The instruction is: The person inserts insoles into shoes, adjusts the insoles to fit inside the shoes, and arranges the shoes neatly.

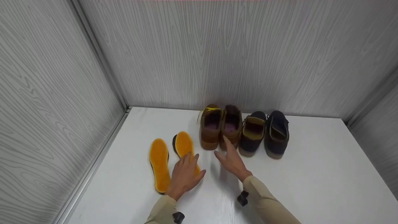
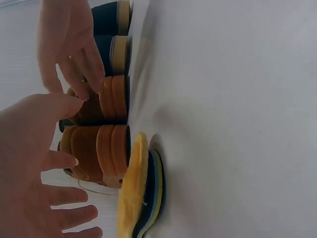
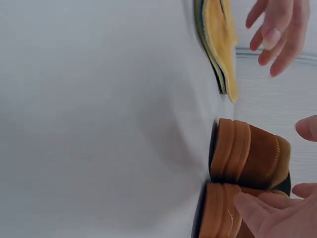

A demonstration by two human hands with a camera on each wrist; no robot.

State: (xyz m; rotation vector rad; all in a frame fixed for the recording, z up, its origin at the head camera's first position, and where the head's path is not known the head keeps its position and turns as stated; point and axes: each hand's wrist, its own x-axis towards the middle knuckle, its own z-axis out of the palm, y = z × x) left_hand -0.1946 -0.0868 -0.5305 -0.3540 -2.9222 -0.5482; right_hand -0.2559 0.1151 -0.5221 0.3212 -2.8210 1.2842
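My left hand (image 1: 185,174) hovers with spread, straight fingers over the lower part of an orange-yellow insole pair (image 1: 184,143), whose dark underlayer shows at the edge. Another orange-yellow insole (image 1: 159,165) lies to its left, also with a dark layer beneath. My right hand (image 1: 231,161) reaches forward with nothing in its grasp, fingers extended near the heel of the right brown shoe (image 1: 237,134). Beside that stands the left brown shoe (image 1: 209,138), with a yellow lace. In the right wrist view, fingertips overlap the heel of a brown shoe (image 3: 214,210).
Two dark navy shoes (image 1: 248,144) with light soles stand right of the brown ones, toes toward the back wall (image 1: 217,56). All rest on a white tabletop (image 1: 317,174). A grey wood-patterned panel (image 1: 40,109) borders the left side.
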